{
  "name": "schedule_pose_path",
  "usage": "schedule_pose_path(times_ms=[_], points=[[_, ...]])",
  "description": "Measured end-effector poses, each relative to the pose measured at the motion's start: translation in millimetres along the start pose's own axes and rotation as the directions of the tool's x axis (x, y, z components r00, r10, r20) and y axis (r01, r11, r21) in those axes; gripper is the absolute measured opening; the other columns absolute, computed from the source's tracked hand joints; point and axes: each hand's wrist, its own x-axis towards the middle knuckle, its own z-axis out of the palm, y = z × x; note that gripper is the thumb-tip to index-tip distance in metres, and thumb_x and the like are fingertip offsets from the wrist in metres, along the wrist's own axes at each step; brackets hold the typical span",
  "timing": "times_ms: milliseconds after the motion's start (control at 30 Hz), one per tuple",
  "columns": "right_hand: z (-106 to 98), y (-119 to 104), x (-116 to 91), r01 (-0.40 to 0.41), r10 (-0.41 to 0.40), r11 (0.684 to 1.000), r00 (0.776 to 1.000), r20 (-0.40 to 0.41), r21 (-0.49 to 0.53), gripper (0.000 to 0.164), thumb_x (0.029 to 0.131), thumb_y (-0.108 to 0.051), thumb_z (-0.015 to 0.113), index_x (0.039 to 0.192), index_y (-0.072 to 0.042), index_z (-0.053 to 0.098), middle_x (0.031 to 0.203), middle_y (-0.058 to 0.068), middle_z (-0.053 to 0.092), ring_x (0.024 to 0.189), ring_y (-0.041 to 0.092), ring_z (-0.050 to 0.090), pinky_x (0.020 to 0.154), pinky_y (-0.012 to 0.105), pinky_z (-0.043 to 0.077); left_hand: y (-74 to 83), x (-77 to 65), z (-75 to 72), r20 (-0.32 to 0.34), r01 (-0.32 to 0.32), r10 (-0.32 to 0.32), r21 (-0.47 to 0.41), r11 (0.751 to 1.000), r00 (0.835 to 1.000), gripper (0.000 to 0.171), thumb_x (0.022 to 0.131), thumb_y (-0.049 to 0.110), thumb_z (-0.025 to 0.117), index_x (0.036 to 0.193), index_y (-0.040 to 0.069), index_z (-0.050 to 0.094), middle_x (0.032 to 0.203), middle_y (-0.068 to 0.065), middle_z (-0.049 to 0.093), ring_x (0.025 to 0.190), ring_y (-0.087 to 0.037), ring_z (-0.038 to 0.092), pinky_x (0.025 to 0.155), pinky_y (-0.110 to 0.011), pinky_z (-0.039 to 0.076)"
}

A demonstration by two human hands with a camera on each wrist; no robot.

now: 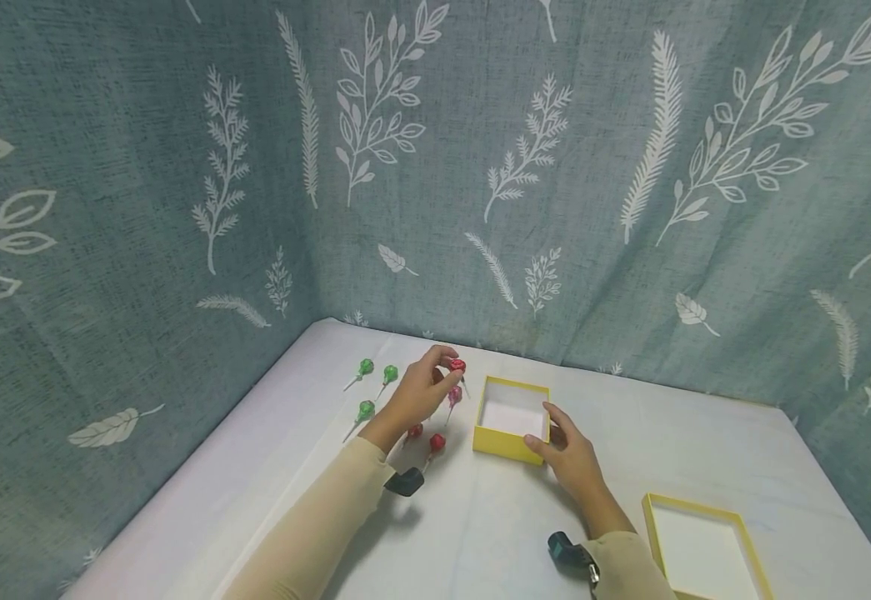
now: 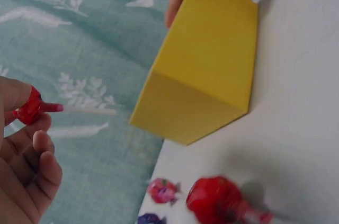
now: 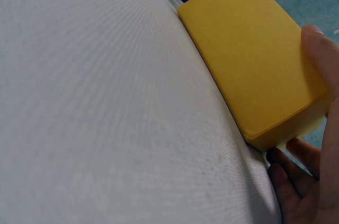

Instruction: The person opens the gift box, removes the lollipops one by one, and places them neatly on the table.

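My left hand [image 1: 417, 390] pinches a red lollipop [image 1: 458, 365] between thumb and fingers, above the table and left of the box. In the left wrist view, the white stick of this lollipop points toward the yellow box [image 2: 206, 49]. My right hand [image 1: 573, 458] grips the open-topped box at its near right corner, thumb on the front and fingers along the right side. Its inside is white, with nothing visible in it. Under and beside my left arm lie two red lollipops, one of them this one [image 1: 438, 443]. A pink lollipop [image 1: 454, 396] lies just below my left hand.
Three green lollipops, including this one [image 1: 365, 409], lie left of my left hand. A dark purple or blue lollipop [image 2: 151, 218] shows in the left wrist view. The yellow-rimmed box lid [image 1: 738, 521] lies at the near right. A patterned curtain [image 1: 435, 275] borders the white table.
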Motion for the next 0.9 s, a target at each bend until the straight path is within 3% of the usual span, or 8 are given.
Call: schedule_pose_path(times_ms=[233,367,467,633,900], points=[[-3,1,0,-0.002,0.002,1.0,1.0,-0.008,-0.01,0.082,0.083,-0.049,0.073,0.15,-0.023,0.035,0.148,0.019,0.04,0.132,0.037,0.043,0.105,0.049,0.035,-11.7,-4.0,-16.1,-0.027,0.012,-0.011,0.023,1.0,1.0,0.032,0.099,0.031,0.057,0.129,0.021,0.058,0.112,0.0,0.063,0.075,-0.016,0.054,0.062,-0.032,0.047],[-3,4,1,0.004,-0.004,1.0,1.0,-0.01,-0.004,0.081,0.083,-0.049,0.074,0.15,-0.023,0.036,0.148,0.019,0.04,0.131,0.037,0.044,0.104,0.049,0.036,-21.4,-8.2,-27.2,-0.035,0.015,-0.014,0.039,0.999,0.999,0.033,0.1,0.029,0.055,0.132,0.018,0.059,0.111,0.0,0.063,0.074,-0.017,0.053,0.062,-0.033,0.047],[-1,5,1,0.005,-0.005,1.0,1.0,-0.01,0.0,0.082,0.082,-0.049,0.074,0.15,-0.023,0.036,0.148,0.018,0.041,0.131,0.037,0.044,0.103,0.049,0.037,-30.1,-12.5,-36.7,-0.043,0.024,-0.022,0.063,0.998,0.999,0.034,0.101,0.028,0.054,0.132,0.016,0.059,0.114,-0.002,0.063,0.08,-0.018,0.055,0.069,-0.037,0.049],[0,5,2,0.003,-0.003,1.0,1.0,-0.012,-0.006,0.078,0.084,-0.046,0.074,0.149,-0.024,0.037,0.148,0.017,0.041,0.131,0.036,0.045,0.103,0.05,0.037,-45.0,-19.3,-51.0,-0.04,0.056,-0.052,0.1,0.993,0.998,0.036,0.101,0.03,0.053,0.133,0.016,0.059,0.123,-0.005,0.063,0.106,-0.024,0.059,0.091,-0.047,0.047],[2,3,2,0.002,-0.003,0.999,1.0,-0.019,-0.032,0.077,0.085,-0.045,0.073,0.149,-0.024,0.037,0.148,0.017,0.041,0.13,0.036,0.045,0.104,0.052,0.035,-63.4,-25.7,-66.6,-0.032,0.101,-0.098,0.124,0.987,0.995,0.036,0.101,0.03,0.054,0.133,0.014,0.059,0.123,-0.008,0.063,0.112,-0.027,0.056,0.095,-0.049,0.044]])
